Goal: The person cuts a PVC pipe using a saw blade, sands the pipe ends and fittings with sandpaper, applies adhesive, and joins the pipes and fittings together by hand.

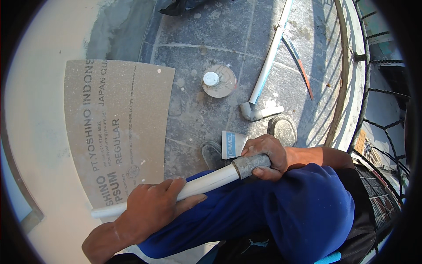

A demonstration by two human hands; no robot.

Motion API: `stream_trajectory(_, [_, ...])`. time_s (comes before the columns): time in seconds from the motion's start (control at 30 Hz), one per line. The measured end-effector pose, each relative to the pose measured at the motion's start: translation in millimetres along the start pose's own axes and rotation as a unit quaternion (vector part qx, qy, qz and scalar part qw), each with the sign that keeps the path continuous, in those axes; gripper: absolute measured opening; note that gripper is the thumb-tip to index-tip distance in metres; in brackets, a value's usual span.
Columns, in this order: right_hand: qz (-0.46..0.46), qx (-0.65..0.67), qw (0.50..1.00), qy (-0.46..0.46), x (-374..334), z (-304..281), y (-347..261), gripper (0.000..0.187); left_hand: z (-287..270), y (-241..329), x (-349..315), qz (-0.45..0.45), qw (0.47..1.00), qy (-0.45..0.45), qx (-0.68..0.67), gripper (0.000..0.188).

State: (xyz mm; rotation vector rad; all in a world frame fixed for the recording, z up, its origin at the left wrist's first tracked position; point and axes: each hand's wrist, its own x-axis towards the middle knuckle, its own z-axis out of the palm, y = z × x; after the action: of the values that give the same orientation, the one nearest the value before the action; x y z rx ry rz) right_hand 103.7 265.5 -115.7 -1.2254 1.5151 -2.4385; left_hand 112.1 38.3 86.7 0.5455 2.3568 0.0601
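A white plastic pipe (211,181) lies slantwise across my lap, its far right end inside a grey pipe fitting (247,166). My left hand (151,204) is closed round the pipe left of its middle, thumb along the top. Gripping the fitting from the right, my right hand (269,156) has its fingers over the top and its thumb below. Just beyond the fitting stands a white and blue carton or tube (233,144), partly hidden by my right hand.
A longer white pipe (268,66) with a grey elbow (251,113) lies on the tiled floor. Nearby are a round tub with a white cap (220,82) and a thin red-black strip (303,72). A printed gypsum board (151,101) leans at left; a metal railing (365,88) runs at right.
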Motion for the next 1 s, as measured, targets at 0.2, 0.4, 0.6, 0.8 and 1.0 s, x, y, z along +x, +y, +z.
stream_trajectory(0.2, [-0.006, -0.019, 1.000, -0.003, 1, -1, -1, 0.032, 1, 1, -2, 0.001, 1.000, 0.004, 0.014, 0.046])
stream_trajectory(0.4, [-0.017, -0.055, 0.997, -0.043, 6, -7, 7, 0.037, -8, 3, -4, -0.025, 0.996, 0.008, 0.083, 0.048])
stream_trajectory(0.6, [0.089, -0.234, 0.966, -0.065, 20, -15, 38, 0.059, -14, -5, -6, -0.030, 0.946, 0.146, 0.289, 0.042])
stream_trajectory(0.8, [0.114, -0.244, 0.963, -0.029, 33, -3, 58, 0.055, 7, -24, -4, 0.010, 0.844, 0.350, 0.407, 0.037])
stream_trajectory(1.0, [0.175, -0.188, 0.966, 0.005, 26, 21, 87, 0.055, 31, -56, 3, -0.158, 0.475, 0.859, -0.105, 0.090])
